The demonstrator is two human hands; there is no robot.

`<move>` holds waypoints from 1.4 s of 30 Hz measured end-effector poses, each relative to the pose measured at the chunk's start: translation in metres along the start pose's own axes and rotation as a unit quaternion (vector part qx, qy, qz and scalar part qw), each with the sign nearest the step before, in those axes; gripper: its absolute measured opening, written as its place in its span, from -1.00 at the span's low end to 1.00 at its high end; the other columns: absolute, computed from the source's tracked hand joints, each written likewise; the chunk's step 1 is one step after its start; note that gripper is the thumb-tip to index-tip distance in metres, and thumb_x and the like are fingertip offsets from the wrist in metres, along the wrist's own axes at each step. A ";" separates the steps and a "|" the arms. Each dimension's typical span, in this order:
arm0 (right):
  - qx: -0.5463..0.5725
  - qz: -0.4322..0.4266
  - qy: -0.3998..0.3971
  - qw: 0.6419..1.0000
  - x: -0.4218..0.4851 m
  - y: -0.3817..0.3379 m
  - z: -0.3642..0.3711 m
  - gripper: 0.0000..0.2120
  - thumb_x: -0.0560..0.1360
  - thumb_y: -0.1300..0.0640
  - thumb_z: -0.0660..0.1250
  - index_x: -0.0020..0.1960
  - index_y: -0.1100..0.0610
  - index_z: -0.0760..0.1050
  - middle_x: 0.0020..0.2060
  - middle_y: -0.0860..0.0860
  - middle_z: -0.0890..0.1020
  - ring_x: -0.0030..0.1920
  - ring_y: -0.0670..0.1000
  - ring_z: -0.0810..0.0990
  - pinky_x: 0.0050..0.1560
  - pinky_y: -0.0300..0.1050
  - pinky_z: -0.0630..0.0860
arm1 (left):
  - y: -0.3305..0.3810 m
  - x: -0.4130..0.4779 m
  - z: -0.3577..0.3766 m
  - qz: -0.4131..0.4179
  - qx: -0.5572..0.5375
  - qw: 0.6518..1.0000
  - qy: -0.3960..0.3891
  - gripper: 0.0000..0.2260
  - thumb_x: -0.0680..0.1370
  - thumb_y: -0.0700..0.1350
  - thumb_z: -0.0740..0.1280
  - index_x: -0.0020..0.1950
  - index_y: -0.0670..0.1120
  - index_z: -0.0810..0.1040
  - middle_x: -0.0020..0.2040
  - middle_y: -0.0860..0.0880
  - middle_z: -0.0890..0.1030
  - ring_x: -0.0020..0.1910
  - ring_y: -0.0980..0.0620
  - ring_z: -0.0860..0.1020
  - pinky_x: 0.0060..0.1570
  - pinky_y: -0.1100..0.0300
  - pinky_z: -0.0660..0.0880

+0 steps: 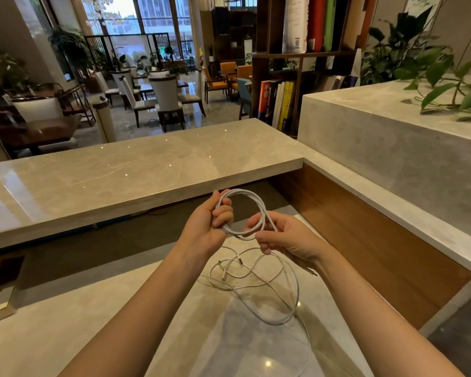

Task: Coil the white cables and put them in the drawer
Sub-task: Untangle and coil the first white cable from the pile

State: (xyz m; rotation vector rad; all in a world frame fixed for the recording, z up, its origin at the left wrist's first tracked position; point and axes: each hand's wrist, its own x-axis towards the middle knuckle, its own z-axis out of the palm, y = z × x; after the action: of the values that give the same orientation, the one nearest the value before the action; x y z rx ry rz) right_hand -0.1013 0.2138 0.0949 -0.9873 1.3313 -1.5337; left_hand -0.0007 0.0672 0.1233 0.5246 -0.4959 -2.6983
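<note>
Upper counter [120,175]: pale glossy stone, running away to the left beyond the hands; ceiling lights glint on it.
Left hand [211,224]: raised above the desk, fingers curled shut round one side of the coil, thumb side up.
Coil [252,205]: a few turns of white cable held in the air between the two hands, the ring standing upright above the left knuckles.
Right hand [283,236]: just right of the left hand, thumb and forefinger pinching the cable where it leaves the coil; the other fingers loosely bent.
Loose cables [259,284]: white, lying in tangled loops on the desk right under both hands, with small plugs among them; one strand trails toward the near edge below the right forearm.
Desk [93,322]: pale stone, under both forearms.
Wood panel [378,246]: brown, rising behind the right hand up to a stone ledge.
Books [278,104]: on a shelf far beyond the right hand; orange, white and yellow spines with Chinese characters, too small to read.
Plant [446,77]: green leaves on the ledge, far right of the hands.
Drawer: I cannot tell where it is from here.
</note>
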 end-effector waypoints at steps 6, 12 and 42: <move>0.028 -0.044 0.066 0.996 0.004 0.008 0.008 -0.93 0.46 0.36 0.32 -0.11 0.22 0.51 -0.30 0.15 0.59 -0.32 0.02 0.59 -0.23 -0.16 0.59 | -0.003 -0.002 0.001 -0.006 0.003 1.000 -0.006 -0.70 0.62 -0.04 0.15 -0.08 -0.25 0.51 -0.40 -0.07 0.45 -0.56 0.14 0.38 -0.60 0.39 0.33; 0.037 -0.066 0.109 0.991 0.005 0.010 0.010 -0.97 0.49 0.33 0.29 -0.08 0.26 0.47 -0.37 0.13 0.58 -0.36 -0.01 0.59 -0.26 -0.19 0.59 | -0.002 -0.013 -0.004 0.000 0.096 0.995 -0.040 -0.78 0.59 -0.12 0.19 0.00 -0.22 0.56 -0.21 -0.08 0.58 -0.33 0.06 0.54 -0.32 0.19 0.55; -0.145 -0.003 0.020 0.989 -0.012 -0.010 -0.012 -0.77 0.52 0.00 0.21 -0.07 0.13 0.55 -0.54 -0.07 0.34 -0.53 -0.09 0.24 -0.50 -0.27 0.20 | 0.015 -0.008 -0.002 0.047 0.584 0.809 -0.057 -0.86 0.58 -0.19 0.23 0.00 -0.14 0.58 -0.43 -0.02 0.46 -0.43 0.06 0.45 -0.29 0.21 0.50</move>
State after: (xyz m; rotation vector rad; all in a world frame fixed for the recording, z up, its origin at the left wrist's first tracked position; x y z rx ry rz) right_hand -0.1094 0.2300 0.1027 -1.1439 1.6122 -1.3951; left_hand 0.0109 0.0569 0.1295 0.5661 -2.1564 -2.0186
